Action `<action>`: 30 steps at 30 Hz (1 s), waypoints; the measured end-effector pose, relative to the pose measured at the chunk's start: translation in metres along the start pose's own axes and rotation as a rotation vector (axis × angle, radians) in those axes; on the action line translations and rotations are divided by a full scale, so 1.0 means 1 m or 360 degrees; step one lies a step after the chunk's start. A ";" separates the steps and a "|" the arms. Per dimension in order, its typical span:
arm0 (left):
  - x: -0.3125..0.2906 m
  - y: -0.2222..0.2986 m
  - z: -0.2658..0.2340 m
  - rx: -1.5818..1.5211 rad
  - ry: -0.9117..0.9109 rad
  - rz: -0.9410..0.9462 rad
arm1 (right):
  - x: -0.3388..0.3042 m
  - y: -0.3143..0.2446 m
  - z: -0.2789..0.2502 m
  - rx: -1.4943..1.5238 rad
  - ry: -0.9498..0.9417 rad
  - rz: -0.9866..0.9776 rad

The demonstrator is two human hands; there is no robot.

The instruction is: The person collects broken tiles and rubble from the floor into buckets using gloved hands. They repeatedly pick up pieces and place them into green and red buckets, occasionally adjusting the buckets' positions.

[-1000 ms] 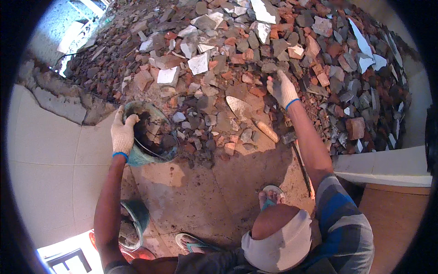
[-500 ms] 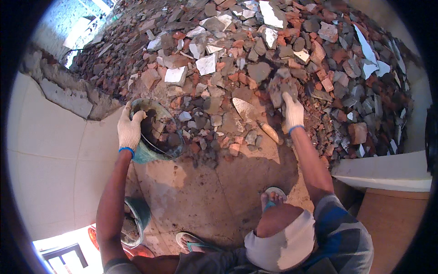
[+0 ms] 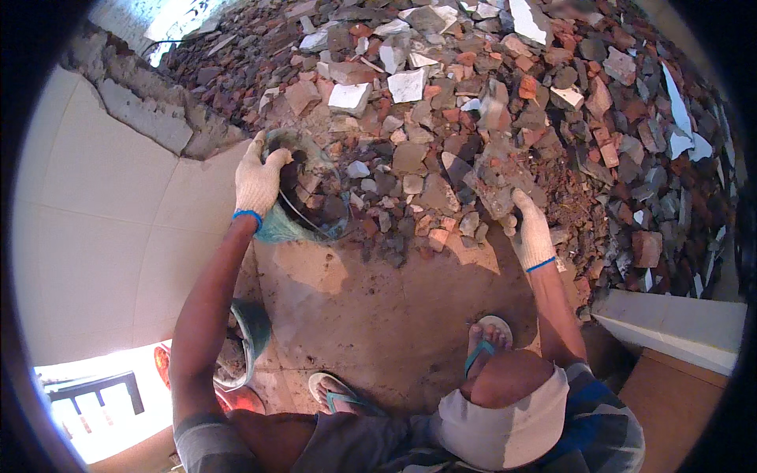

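Note:
My left hand [image 3: 259, 175], in a knitted cream glove with a blue cuff, grips the near-left rim of a greenish bucket [image 3: 284, 225], thumb over the edge. The bucket leans toward the rubble and has broken pieces and dark debris inside. My right hand [image 3: 532, 229], gloved the same way, is closed on a flat grey chunk of rubble [image 3: 498, 189], held by its near edge above the pile. Beyond that chunk shows part of a pointed trowel blade [image 3: 455, 169]; the trowel's wooden handle is hidden.
A heap of broken brick, mortar and white tile pieces [image 3: 407, 85] spreads ahead and to the right. A second bucket [image 3: 254, 335] with rubble stands by my left forearm. A tiled wall [image 3: 102, 213] runs along the left, and a pale ledge [image 3: 670, 319] juts in at right.
The view has shifted, so the scene sits higher and farther right. My right hand has drawn the grey chunk nearer to me, over the trowel. My left hand stays on the bucket rim.

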State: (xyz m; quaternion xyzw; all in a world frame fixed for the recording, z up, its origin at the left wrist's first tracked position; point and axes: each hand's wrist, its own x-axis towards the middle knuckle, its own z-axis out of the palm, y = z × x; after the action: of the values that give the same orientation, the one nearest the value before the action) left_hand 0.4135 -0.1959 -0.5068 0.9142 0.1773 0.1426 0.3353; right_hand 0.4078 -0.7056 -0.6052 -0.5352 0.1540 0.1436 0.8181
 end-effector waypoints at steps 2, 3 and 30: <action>0.001 -0.001 0.001 -0.0103 -0.0003 -0.0060 | -0.005 -0.003 0.015 0.0064 -0.0003 0.0029; 0.001 -0.001 0.001 -0.0124 -0.0017 -0.0068 | -0.004 -0.005 0.023 0.0065 -0.0025 0.0062; -0.010 0.003 -0.004 -0.0135 -0.0083 -0.0049 | -0.130 0.037 -0.174 -0.1801 0.0575 0.0434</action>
State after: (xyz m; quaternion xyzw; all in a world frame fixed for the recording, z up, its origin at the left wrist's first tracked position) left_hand 0.4037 -0.1998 -0.5034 0.8998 0.1764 0.1211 0.3802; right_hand 0.2573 -0.8608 -0.6496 -0.8782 0.2573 0.2136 0.3418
